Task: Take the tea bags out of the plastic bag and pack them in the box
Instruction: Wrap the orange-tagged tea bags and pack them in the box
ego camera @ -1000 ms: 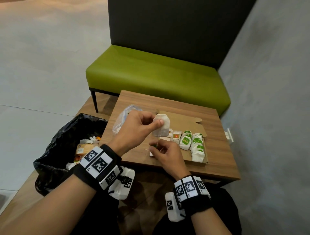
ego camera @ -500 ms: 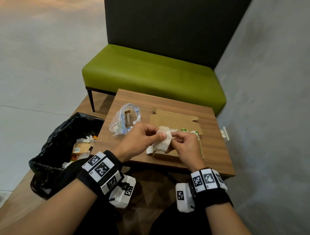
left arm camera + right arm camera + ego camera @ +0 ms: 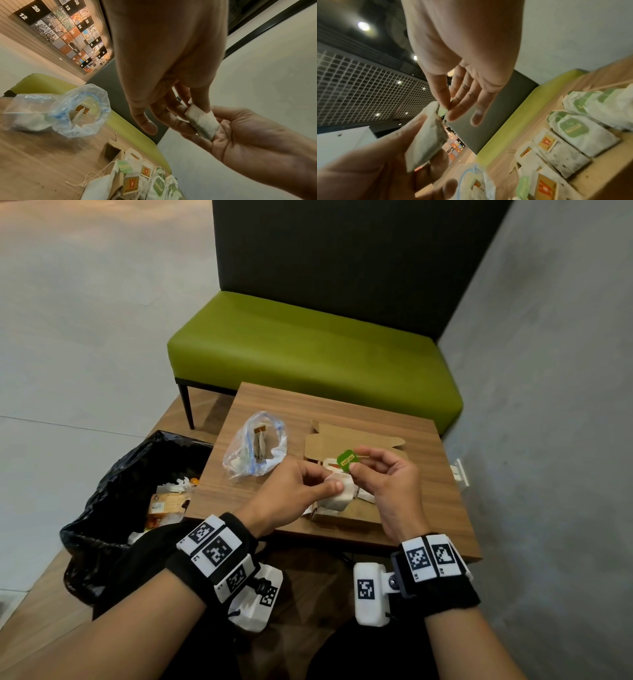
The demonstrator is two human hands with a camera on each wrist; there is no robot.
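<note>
Over the open cardboard box (image 3: 356, 510), my left hand (image 3: 334, 483) pinches a white tea bag (image 3: 340, 497) between thumb and fingers. My right hand (image 3: 356, 464) pinches that bag's green tag (image 3: 346, 462) just above and to the right of it. The left wrist view shows the tea bag (image 3: 200, 120) edge-on in my left hand's fingertips (image 3: 203, 106), with the right palm behind it. Several tea bags (image 3: 570, 135) with green and orange tags lie in rows in the box. The clear plastic bag (image 3: 253, 446) lies left of the box, with tea bags still inside.
The small wooden table (image 3: 342, 412) carries everything. A black bin bag (image 3: 113, 494) with rubbish stands by its left side. A green bench (image 3: 308, 354) is behind, a grey wall to the right, and a small white fitting (image 3: 460, 474) sits at the table's right edge.
My left hand has brought the tea bag down from above the table to the box. My right hand rose from near the front edge and now holds the green tag up.
</note>
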